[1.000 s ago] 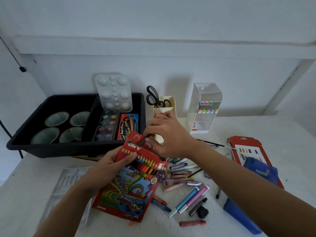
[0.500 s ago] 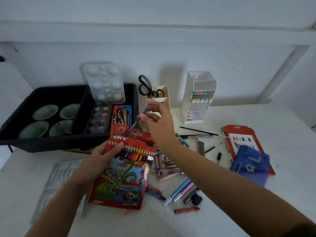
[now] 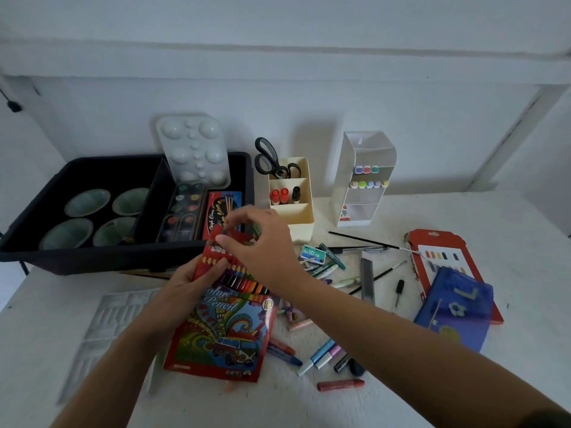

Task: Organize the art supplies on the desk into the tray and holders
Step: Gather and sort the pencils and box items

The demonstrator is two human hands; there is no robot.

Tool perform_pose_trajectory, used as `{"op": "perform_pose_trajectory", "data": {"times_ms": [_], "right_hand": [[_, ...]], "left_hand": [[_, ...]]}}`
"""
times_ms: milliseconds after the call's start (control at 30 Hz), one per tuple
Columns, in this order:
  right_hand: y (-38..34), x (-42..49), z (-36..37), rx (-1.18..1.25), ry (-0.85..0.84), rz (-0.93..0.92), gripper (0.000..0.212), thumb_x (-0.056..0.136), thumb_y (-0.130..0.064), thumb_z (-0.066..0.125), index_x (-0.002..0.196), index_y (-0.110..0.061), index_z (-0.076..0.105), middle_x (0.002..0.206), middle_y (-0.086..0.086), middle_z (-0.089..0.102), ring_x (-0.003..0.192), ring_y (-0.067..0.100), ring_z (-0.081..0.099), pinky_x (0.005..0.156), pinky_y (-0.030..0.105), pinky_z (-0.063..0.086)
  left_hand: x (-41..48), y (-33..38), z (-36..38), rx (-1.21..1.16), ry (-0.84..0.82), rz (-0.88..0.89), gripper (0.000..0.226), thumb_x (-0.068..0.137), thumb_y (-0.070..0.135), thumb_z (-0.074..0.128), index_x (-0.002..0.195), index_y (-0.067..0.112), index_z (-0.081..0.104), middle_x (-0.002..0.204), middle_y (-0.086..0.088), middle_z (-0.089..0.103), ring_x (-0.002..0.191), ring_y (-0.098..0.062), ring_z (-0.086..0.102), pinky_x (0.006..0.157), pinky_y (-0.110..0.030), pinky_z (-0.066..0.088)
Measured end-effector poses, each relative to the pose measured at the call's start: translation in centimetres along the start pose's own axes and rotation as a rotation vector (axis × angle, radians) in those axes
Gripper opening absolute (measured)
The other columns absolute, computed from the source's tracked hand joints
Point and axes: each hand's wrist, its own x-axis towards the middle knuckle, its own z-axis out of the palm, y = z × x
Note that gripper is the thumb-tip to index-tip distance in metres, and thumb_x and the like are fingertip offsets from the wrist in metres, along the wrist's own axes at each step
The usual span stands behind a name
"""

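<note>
My left hand (image 3: pixel 185 284) grips the upper left edge of a red colour pencil box (image 3: pixel 222 332), held tilted above the desk. My right hand (image 3: pixel 259 245) is at the box's open top flap, where thumb and forefinger pinch a dark pencil (image 3: pixel 224 232) of which only the tip shows. Behind the box stands the black tray (image 3: pixel 102 257) with several green cups, a watercolour set (image 3: pixel 182 211) and a white palette (image 3: pixel 194 149). A cream holder (image 3: pixel 301 225) with scissors (image 3: pixel 272 162) and a clear marker holder (image 3: pixel 361 193) stand at the back.
Loose markers and crayons (image 3: pixel 321 356) lie under and to the right of my right forearm, with a red crayon (image 3: pixel 340 385) nearest me. Brushes (image 3: pixel 364 240), a staples box (image 3: pixel 313 254), a red pastel box (image 3: pixel 438 251) and a blue pouch (image 3: pixel 454 307) lie right. A white plastic insert (image 3: pixel 117 313) lies left.
My right hand came down from in front of the cream holder to the box's top flap, and most of the pencil it held is now out of sight. My left hand kept hold of the box.
</note>
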Motion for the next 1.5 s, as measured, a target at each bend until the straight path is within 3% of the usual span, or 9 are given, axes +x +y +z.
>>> {"op": "perform_pose_trajectory", "data": {"times_ms": [133, 333, 400, 467, 600, 800, 1167, 1300, 1500], "right_hand": [[0.1, -0.9, 0.2, -0.180, -0.012, -0.117, 0.020, 0.089, -0.042, 0.069, 0.101, -0.027, 0.073, 0.114, -0.012, 0.059, 0.116, 0.012, 0.042, 0.100, 0.039, 0.032], [1.0, -1.6, -1.2, -0.243, -0.134, -0.185, 0.030, 0.100, -0.044, 0.052, 0.112, -0.027, 0.074, 0.131, -0.009, 0.051, 0.125, 0.007, 0.035, 0.104, 0.035, 0.024], [2.0, -1.6, -2.4, -0.158, -0.110, -0.123, 0.031, 0.100, -0.045, 0.048, 0.111, -0.025, 0.069, 0.119, -0.011, 0.054, 0.112, 0.001, 0.045, 0.104, 0.038, 0.037], [3.6, -1.4, -4.2, -0.138, -0.023, -0.062, 0.027, 0.100, -0.040, 0.046, 0.104, -0.020, 0.064, 0.101, -0.011, 0.059, 0.093, 0.003, 0.056, 0.088, 0.035, 0.053], [9.2, -1.4, -8.8, -0.400, 0.139, 0.002, 0.009, 0.096, -0.015, 0.058, 0.092, -0.014, 0.066, 0.080, -0.003, 0.064, 0.069, 0.009, 0.059, 0.063, 0.022, 0.047], [15.0, -3.1, -12.0, -0.891, -0.238, 0.124, 0.033, 0.100, -0.039, 0.051, 0.123, -0.025, 0.069, 0.128, 0.001, 0.060, 0.124, 0.023, 0.047, 0.101, 0.047, 0.038], [15.2, -2.8, -12.8, -0.818, -0.192, 0.051, 0.022, 0.100, -0.028, 0.051, 0.107, -0.017, 0.069, 0.102, 0.001, 0.068, 0.094, 0.022, 0.061, 0.085, 0.040, 0.048], [15.1, -0.7, -12.8, -0.818, -0.307, 0.122, 0.032, 0.095, -0.013, 0.059, 0.126, -0.019, 0.066, 0.119, 0.003, 0.061, 0.098, 0.025, 0.063, 0.082, 0.038, 0.054], [15.1, 1.8, -13.0, -0.948, -0.384, 0.219, 0.016, 0.096, -0.014, 0.058, 0.111, -0.020, 0.062, 0.112, 0.005, 0.066, 0.092, 0.023, 0.060, 0.077, 0.032, 0.050]], "left_hand": [[0.2, 0.1, 0.0, -0.024, 0.010, 0.031, 0.028, 0.098, 0.034, 0.055, 0.119, 0.018, 0.062, 0.104, -0.015, 0.076, 0.092, -0.037, 0.075, 0.078, -0.045, 0.059], [0.2, -0.3, 0.2, -0.066, 0.006, 0.005, 0.031, 0.096, 0.036, 0.057, 0.123, 0.020, 0.063, 0.109, -0.017, 0.075, 0.096, -0.041, 0.073, 0.090, -0.054, 0.056], [0.3, -0.1, 0.6, -0.076, 0.011, -0.004, 0.028, 0.097, 0.034, 0.058, 0.119, 0.018, 0.064, 0.108, -0.018, 0.075, 0.096, -0.040, 0.074, 0.089, -0.053, 0.056], [0.6, 0.1, 1.1, -0.067, 0.026, 0.000, 0.026, 0.097, 0.035, 0.058, 0.116, 0.018, 0.064, 0.105, -0.016, 0.076, 0.093, -0.038, 0.075, 0.084, -0.049, 0.058], [1.3, 0.4, 1.8, -0.062, 0.061, 0.016, 0.030, 0.097, 0.038, 0.059, 0.115, 0.015, 0.063, 0.102, -0.015, 0.077, 0.090, -0.036, 0.076, 0.085, -0.050, 0.058], [2.5, 0.1, 2.1, -0.085, 0.109, 0.011, 0.035, 0.095, 0.044, 0.061, 0.117, 0.018, 0.064, 0.103, -0.015, 0.077, 0.091, -0.037, 0.075, 0.092, -0.057, 0.056], [3.1, 0.5, 2.4, -0.079, 0.115, 0.016, 0.035, 0.094, 0.043, 0.060, 0.117, 0.016, 0.063, 0.102, -0.014, 0.077, 0.089, -0.036, 0.076, 0.087, -0.051, 0.057], [3.2, 0.9, 2.4, -0.078, 0.115, 0.021, 0.034, 0.094, 0.042, 0.060, 0.115, 0.016, 0.063, 0.100, -0.014, 0.078, 0.087, -0.035, 0.076, 0.082, -0.048, 0.058], [3.4, 1.2, 2.3, -0.085, 0.111, 0.027, 0.035, 0.093, 0.042, 0.061, 0.116, 0.016, 0.063, 0.102, -0.014, 0.077, 0.088, -0.036, 0.076, 0.083, -0.048, 0.058]]}}
